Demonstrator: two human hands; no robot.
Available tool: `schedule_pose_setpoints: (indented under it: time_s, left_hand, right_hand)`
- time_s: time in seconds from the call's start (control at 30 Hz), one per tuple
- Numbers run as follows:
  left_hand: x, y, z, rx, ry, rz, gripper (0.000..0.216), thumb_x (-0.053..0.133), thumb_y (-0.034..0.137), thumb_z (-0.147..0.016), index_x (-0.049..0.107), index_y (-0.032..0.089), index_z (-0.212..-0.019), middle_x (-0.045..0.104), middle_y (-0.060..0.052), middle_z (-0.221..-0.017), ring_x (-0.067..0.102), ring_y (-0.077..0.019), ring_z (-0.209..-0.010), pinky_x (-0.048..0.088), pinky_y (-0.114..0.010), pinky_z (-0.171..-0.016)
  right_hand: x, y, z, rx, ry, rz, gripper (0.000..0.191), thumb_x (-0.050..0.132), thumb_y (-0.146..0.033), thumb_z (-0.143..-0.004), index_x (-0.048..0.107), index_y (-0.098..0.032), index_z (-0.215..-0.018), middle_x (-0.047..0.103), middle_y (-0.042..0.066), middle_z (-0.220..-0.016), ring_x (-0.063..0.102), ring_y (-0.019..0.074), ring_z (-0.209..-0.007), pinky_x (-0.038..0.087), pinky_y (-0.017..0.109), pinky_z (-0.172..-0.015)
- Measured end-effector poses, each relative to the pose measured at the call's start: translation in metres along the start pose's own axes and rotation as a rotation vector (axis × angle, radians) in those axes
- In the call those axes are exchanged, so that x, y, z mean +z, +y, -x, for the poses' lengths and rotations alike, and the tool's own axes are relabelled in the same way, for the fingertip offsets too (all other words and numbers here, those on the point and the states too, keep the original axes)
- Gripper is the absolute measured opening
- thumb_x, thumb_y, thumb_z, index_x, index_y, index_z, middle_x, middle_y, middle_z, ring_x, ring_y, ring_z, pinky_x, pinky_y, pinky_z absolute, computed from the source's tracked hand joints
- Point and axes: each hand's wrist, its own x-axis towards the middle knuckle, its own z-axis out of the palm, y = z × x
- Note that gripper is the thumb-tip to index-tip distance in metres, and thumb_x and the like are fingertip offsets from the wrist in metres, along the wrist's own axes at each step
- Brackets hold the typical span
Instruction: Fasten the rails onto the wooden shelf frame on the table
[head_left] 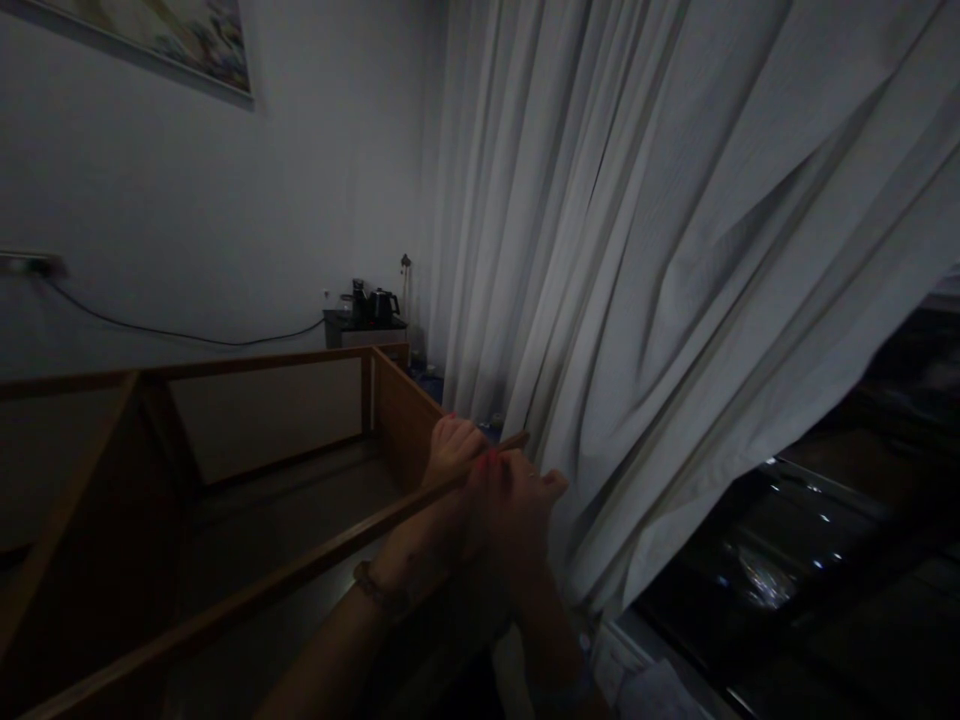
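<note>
Where the white curtain (675, 250) hangs, item: wooden rail (247, 592), long axis rising from lower left, tip pointing at the curtain's folds. Left hand (452, 445) and right hand (517, 505) clamp its curtain-side end (light dim). Judged stage: grip taken; rail not yet parted from its frame (390, 400).

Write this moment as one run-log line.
left hand: grips brown wooden rail | right hand: grips rail end | white pleated curtain: beside hands
</note>
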Motion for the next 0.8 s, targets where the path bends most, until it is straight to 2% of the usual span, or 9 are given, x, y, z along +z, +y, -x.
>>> schedule_pose_setpoints:
  time_s: [0.2,0.33,0.5,0.8]
  left_hand:
    - [-0.002,0.0,0.001,0.062,0.051,0.048,0.034,0.024,0.035,-0.097,0.05,0.023,-0.079,0.055,-0.007,-0.082,0.049,-0.0255,-0.091,0.04,-0.048,-0.094]
    - [-0.002,0.0,0.001,0.046,0.036,0.033,0.035,0.023,0.037,-0.098,0.048,0.023,-0.078,0.054,-0.006,-0.081,0.049,-0.0251,-0.093,0.039,-0.048,-0.098]
    - [-0.004,0.003,0.0,0.033,0.03,0.029,0.038,0.02,0.038,-0.099,0.049,0.023,-0.079,0.055,-0.006,-0.081,0.049,-0.0246,-0.089,0.039,-0.049,-0.1]
    - [-0.007,0.005,0.0,0.037,0.023,0.033,0.026,0.027,0.03,-0.094,0.047,0.023,-0.078,0.055,-0.006,-0.082,0.05,-0.0252,-0.089,0.04,-0.049,-0.102]
  right_hand:
    - [-0.004,0.002,-0.002,0.029,-0.034,-0.104,0.04,0.038,-0.049,-0.101,0.061,-0.023,-0.082,0.07,-0.001,-0.071,0.061,0.018,-0.07,0.026,0.035,-0.084]
    - [-0.003,-0.001,0.003,0.011,-0.041,0.035,0.033,0.038,-0.041,-0.102,0.059,-0.022,-0.085,0.069,0.0,-0.073,0.059,0.0176,-0.066,0.025,0.039,-0.088]
    - [-0.001,-0.008,0.006,0.004,0.003,0.242,0.03,0.043,-0.041,-0.101,0.058,-0.022,-0.084,0.068,0.002,-0.073,0.06,0.0218,-0.069,0.025,0.042,-0.088]
    - [0.002,-0.01,0.007,0.008,0.065,0.235,0.032,0.041,-0.039,-0.102,0.057,-0.022,-0.08,0.067,0.002,-0.07,0.059,0.0211,-0.068,0.024,0.042,-0.086]
